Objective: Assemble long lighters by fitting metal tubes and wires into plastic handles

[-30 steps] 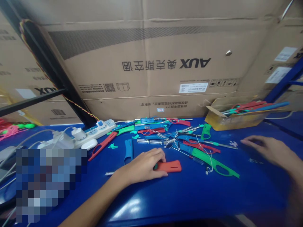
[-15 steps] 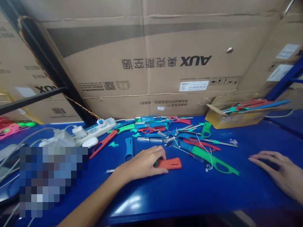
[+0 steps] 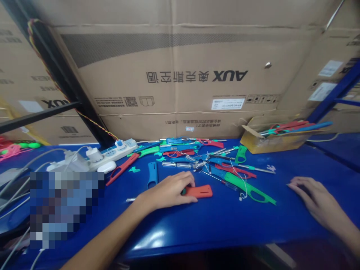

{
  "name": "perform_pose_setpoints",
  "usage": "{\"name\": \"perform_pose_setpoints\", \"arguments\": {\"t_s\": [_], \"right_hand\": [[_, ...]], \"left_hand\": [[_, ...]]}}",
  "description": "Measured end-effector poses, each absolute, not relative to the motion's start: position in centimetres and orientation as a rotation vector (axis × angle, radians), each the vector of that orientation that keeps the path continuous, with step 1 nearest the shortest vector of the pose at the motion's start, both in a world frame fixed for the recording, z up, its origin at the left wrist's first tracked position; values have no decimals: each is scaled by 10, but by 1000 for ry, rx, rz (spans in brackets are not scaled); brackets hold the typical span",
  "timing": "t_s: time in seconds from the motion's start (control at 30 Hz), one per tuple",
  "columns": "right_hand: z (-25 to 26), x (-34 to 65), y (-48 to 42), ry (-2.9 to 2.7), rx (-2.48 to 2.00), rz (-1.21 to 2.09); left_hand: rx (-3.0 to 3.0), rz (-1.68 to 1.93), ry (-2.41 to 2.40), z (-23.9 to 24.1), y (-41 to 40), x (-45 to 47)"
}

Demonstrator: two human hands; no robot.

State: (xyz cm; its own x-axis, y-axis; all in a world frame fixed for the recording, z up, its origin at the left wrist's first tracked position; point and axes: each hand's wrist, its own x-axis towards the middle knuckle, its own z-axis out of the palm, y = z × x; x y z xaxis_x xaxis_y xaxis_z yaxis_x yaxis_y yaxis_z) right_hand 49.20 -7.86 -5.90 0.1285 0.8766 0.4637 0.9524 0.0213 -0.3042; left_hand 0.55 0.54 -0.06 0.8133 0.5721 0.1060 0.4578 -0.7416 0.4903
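Observation:
My left hand (image 3: 168, 191) lies on the blue table (image 3: 225, 225), fingers curled over the near end of a flat red plastic handle (image 3: 200, 191) with a slot in it. A bit of green shows under the fingers. My right hand (image 3: 315, 198) rests palm down on the bare table at the right, fingers stretched out and holding nothing. Between the hands lies a green handle piece (image 3: 247, 189) with white string. A loose heap of red, blue and green plastic parts (image 3: 197, 157) and small metal rods spreads behind the hands.
A blue handle (image 3: 152, 174) and a long red handle (image 3: 122, 168) lie left of my left hand. A white power strip (image 3: 115, 150) with plugs and cables sits at the back left. An open cardboard box (image 3: 270, 142) of long parts stands back right. Big cartons wall the rear.
My right hand has drawn back toward me and settled flat on the table at the right. My left hand has stayed on the red handle. The view shifted slightly.

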Motion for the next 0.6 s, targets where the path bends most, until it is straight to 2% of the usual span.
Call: {"name": "perform_pose_setpoints", "arguments": {"t_s": [0.43,0.6], "right_hand": [[-54,489,-78,-1774,-1841,-173],[-54,485,-77,-1782,-1830,-234]], "left_hand": [[2807,232,797,12,-2,12],[3032,250,1285,-8,-42,28]]}}
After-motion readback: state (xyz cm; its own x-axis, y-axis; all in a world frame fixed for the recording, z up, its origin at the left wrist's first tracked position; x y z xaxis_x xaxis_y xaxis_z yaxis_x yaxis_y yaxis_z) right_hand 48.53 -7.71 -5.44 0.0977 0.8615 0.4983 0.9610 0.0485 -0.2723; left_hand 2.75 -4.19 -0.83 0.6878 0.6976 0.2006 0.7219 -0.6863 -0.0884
